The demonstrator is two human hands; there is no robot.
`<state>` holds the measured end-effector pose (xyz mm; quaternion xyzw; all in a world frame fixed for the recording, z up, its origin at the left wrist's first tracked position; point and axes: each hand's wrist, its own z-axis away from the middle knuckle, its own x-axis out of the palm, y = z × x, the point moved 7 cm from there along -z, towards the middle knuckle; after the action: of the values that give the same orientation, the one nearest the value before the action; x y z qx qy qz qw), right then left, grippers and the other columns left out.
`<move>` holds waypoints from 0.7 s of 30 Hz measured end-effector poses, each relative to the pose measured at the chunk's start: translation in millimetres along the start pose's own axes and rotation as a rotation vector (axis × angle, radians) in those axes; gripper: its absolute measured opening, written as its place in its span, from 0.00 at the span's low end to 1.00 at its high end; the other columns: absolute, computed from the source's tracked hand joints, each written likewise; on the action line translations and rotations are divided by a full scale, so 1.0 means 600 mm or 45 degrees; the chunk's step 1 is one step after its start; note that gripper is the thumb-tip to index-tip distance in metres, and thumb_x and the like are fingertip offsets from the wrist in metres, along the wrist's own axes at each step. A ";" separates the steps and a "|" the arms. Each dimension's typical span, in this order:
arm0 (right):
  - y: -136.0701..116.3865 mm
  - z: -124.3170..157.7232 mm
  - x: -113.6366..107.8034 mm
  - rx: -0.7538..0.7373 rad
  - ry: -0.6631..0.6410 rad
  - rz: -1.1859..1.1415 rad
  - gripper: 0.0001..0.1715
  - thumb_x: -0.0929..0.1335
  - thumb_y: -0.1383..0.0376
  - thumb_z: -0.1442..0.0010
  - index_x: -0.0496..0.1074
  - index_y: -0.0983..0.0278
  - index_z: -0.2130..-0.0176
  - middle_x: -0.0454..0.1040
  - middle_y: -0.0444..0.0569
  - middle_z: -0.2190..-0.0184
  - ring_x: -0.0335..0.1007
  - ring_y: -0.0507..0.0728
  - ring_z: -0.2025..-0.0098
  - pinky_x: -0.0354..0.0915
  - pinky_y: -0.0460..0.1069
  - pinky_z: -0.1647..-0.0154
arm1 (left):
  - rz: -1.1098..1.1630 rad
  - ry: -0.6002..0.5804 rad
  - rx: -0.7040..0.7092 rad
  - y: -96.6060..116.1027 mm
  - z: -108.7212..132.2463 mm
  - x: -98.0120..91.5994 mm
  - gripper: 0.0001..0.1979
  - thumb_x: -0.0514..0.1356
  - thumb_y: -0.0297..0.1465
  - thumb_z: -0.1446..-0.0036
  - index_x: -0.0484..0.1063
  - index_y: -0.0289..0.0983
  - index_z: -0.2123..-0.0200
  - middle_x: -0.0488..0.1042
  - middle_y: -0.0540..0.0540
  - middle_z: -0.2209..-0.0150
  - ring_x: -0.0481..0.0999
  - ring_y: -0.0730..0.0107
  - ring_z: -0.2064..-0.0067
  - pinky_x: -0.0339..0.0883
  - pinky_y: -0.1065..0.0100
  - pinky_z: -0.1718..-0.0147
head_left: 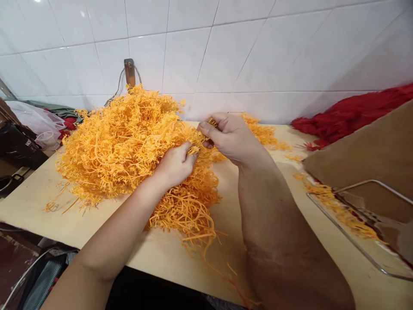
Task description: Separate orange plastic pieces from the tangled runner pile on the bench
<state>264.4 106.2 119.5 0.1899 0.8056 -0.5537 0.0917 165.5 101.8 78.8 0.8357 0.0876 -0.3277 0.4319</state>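
A big heap of orange plastic strands (119, 142) with small branched, flower-like ends covers the left and middle of the table. My left hand (177, 165) is closed around some of these strands at the heap's right side. Just right of it, my right hand (227, 135) pinches a few strand ends between thumb and fingers. The two hands nearly meet, with orange pieces bunched between them. Loose strands (193, 211) trail below my left hand toward the table's front edge.
Behind stands a white tiled wall (187, 56). On the right are a red pile (348, 112), a brown cardboard piece (364, 146) and a bent metal wire frame (348, 234). A smaller orange pile (263, 133) lies behind my right hand. Left, a black bag-like item (19, 144) sits beside the table (29, 211).
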 end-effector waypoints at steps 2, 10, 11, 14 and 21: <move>-0.007 0.004 -0.006 -0.017 0.046 0.129 0.12 0.63 0.66 0.44 0.59 0.63 0.78 0.57 0.41 0.82 0.55 0.48 0.81 0.52 0.47 0.76 | 0.004 -0.047 0.004 0.002 0.000 0.000 0.08 0.48 0.31 0.43 0.64 0.35 0.69 0.73 0.43 0.68 0.71 0.64 0.63 0.65 0.61 0.60; 0.021 -0.012 0.000 0.090 0.299 0.334 0.13 0.62 0.65 0.46 0.57 0.61 0.80 0.57 0.43 0.81 0.53 0.51 0.77 0.51 0.48 0.73 | 0.008 -0.008 0.057 -0.002 -0.007 -0.006 0.06 0.49 0.28 0.47 0.62 0.37 0.75 0.68 0.49 0.76 0.67 0.68 0.71 0.63 0.65 0.68; 0.032 -0.016 -0.007 0.129 0.355 0.305 0.12 0.63 0.66 0.46 0.57 0.61 0.79 0.58 0.44 0.80 0.54 0.52 0.75 0.53 0.48 0.72 | 0.015 -0.018 0.069 -0.002 -0.005 -0.005 0.07 0.49 0.28 0.47 0.62 0.38 0.75 0.67 0.49 0.77 0.67 0.68 0.72 0.63 0.66 0.69; 0.074 -0.010 -0.068 0.338 0.680 0.211 0.11 0.64 0.69 0.48 0.56 0.61 0.78 0.58 0.44 0.79 0.57 0.53 0.72 0.56 0.49 0.68 | -0.002 -0.174 0.118 0.001 0.007 0.009 0.07 0.50 0.27 0.49 0.63 0.38 0.77 0.67 0.50 0.79 0.67 0.69 0.73 0.63 0.66 0.69; 0.136 0.021 -0.187 0.517 0.865 -0.120 0.09 0.62 0.71 0.49 0.54 0.60 0.74 0.57 0.42 0.78 0.54 0.46 0.81 0.58 0.49 0.76 | 0.404 -0.129 0.145 -0.005 0.007 0.009 0.10 0.53 0.35 0.45 0.66 0.33 0.66 0.73 0.43 0.65 0.72 0.65 0.60 0.64 0.62 0.57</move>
<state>398.8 97.0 85.0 0.3393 0.6719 -0.6111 -0.2448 166.4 99.4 71.7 0.8445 -0.0860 -0.3018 0.4339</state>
